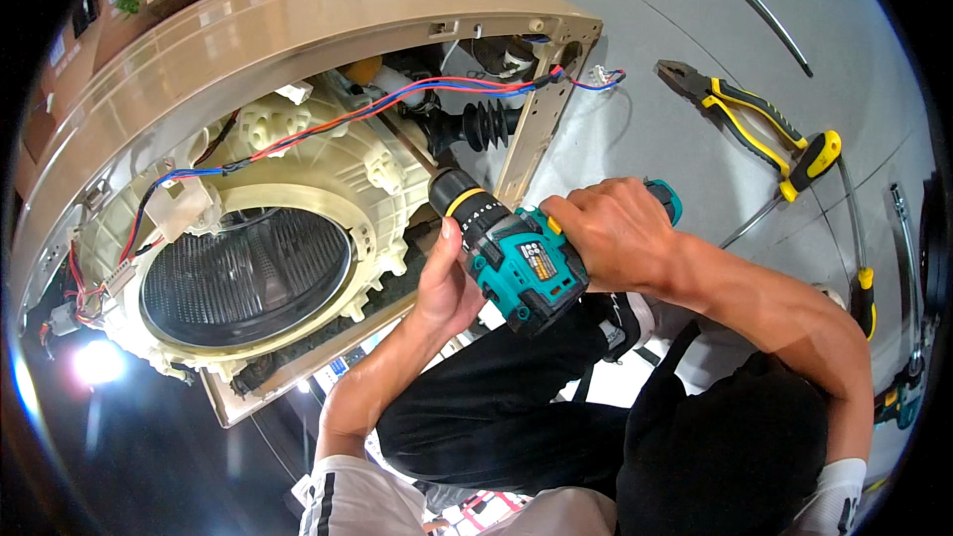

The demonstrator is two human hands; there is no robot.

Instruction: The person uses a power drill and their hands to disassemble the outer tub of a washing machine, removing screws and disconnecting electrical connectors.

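Note:
My right hand (617, 236) is wrapped round the handle of a teal and black cordless drill (526, 273). Under the front of the drill, my left hand (445, 283) cups it, thumb up beside the chuck; its other fingers are mostly hidden. The chuck points into an opened washing machine with a beige cabinet (328, 5), beside the cream plastic tub (385, 213). A thin shaft runs on from the chuck into the gap; its tip cannot be made out. The dark metal drum (248, 273) shows through the tub's round opening. A black ribbed hose (484, 126) lies just beyond the chuck.
Red and blue wires (397, 94) stretch loosely across the opening to a connector. Pliers (740, 114), a yellow-handled screwdriver (812, 164) and further tools lie on the grey floor tiles (635, 0) at right. My black-trousered leg (486, 417) is bent close below the drill.

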